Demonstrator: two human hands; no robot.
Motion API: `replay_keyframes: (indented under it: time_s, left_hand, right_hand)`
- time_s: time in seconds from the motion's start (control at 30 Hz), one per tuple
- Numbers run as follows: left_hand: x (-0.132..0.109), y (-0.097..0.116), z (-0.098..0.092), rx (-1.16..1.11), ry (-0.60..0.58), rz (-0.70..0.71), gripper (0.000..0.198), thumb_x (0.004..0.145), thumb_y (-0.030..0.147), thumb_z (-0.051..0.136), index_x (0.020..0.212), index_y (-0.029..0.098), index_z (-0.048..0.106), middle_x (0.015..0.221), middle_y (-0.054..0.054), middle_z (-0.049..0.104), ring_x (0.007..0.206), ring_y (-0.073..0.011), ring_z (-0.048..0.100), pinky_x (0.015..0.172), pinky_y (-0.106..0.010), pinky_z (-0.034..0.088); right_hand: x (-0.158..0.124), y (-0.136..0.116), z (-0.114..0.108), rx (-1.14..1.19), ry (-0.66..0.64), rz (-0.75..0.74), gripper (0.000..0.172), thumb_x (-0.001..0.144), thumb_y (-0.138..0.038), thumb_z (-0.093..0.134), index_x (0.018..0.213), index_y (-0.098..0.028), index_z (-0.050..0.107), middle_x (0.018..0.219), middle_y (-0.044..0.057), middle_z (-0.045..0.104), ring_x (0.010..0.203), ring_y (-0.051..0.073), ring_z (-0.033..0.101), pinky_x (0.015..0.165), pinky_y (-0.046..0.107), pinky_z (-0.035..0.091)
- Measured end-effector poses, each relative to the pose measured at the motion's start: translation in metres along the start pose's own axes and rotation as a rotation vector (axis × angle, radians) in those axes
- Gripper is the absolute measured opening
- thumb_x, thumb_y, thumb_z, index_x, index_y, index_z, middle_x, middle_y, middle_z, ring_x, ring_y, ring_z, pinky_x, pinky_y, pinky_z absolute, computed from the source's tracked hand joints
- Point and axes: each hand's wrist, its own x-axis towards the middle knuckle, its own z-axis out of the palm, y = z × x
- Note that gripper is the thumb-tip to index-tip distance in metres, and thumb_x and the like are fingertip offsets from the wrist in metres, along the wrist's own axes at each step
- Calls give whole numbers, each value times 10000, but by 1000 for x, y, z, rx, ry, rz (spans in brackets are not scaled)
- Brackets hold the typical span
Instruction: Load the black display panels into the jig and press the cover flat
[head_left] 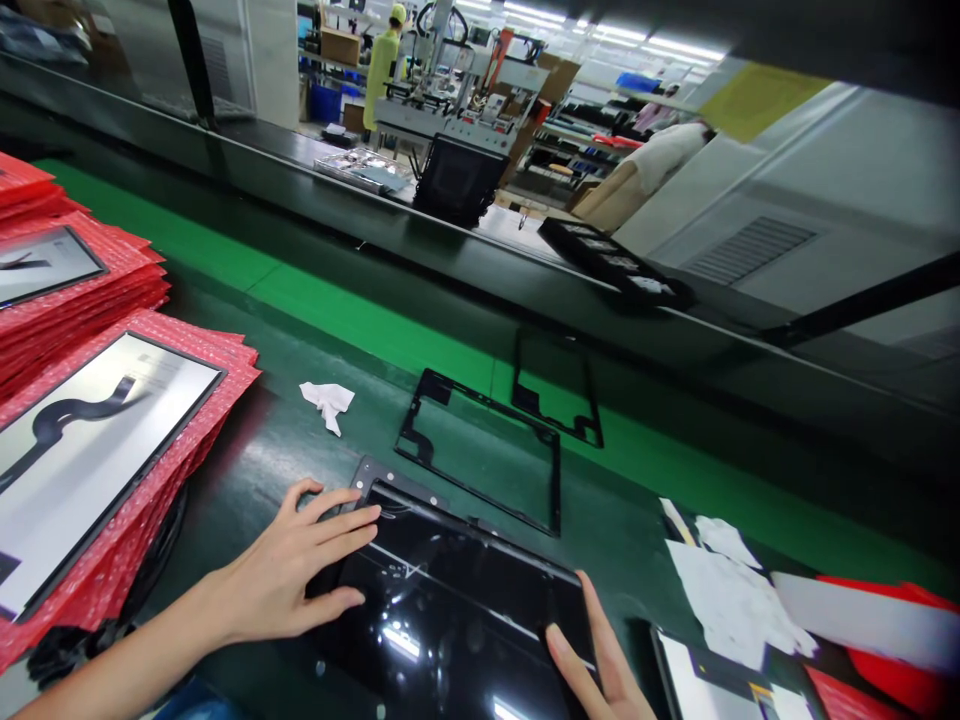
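A glossy black screen panel (450, 610) lies in front of me, tilted slightly, with ceiling lights reflected in it. Under its far left corner shows a dark grey plate with round studs (409, 486). Fingers spread, my left hand (300, 565) rests on the panel's left edge, its fingertips on the surface. At the right edge my right hand (600, 665) grips the panel, thumb on top and a finger along the side. Just beyond lies a thin black frame (484, 455), and a second black frame (559, 385) sits behind it. The panel's near end is out of view.
Stacked red bubble-wrap sheets (217, 370) carry silver display panels (97, 450) at left. A crumpled white tissue (328, 402) lies on the green mat. White papers (731, 600) and another display part (720, 680) are at right. A dark ledge (360, 240) crosses behind; people work beyond it.
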Motion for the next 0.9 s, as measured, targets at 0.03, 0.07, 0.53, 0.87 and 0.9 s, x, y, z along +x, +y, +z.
replay_keyframes:
  time_s: [0.03,0.07,0.53,0.87,0.9]
  left_hand:
    - [0,0,0,-12,12,-10,600,941,408,579,1495,311,370,1550,-86,409,1452,-317,323,1142,-591,251]
    - [0,0,1,-26,37,-32,586,943,405,577,1488,312,383,1583,-91,348,1470,-324,285,1140,-594,270]
    - [-6,-2,5,28,-23,-23,524,1019,198,366,1534,258,288,1657,-124,70,1525,-301,-43,1207,-618,147]
    - [-8,-3,-3,55,-109,40,736,925,463,588,1552,281,249,1648,-135,-76,1500,-382,-85,1186,-654,106]
    - [-8,-3,-3,64,-109,36,759,913,482,600,1553,283,244,1648,-140,-63,1499,-388,-78,1182,-658,107]
  right_hand:
    - [1,2,0,4,2,-1,935,758,-682,626,1550,-341,265,1608,-72,259,1491,302,151,1196,461,140]
    - [1,2,0,10,8,4,947,744,-689,635,1549,-349,267,1609,-71,259,1491,303,148,1194,467,134]
    - [-38,-35,20,83,143,12,910,753,-617,695,1534,-363,304,1610,-69,265,1489,288,194,1213,451,135]
    - [-35,-20,22,158,157,0,810,744,-582,722,1433,-247,458,1324,59,630,1215,315,587,974,426,529]
    - [-34,-17,22,177,158,-18,794,736,-578,735,1403,-235,474,1270,70,655,1176,310,607,950,421,535]
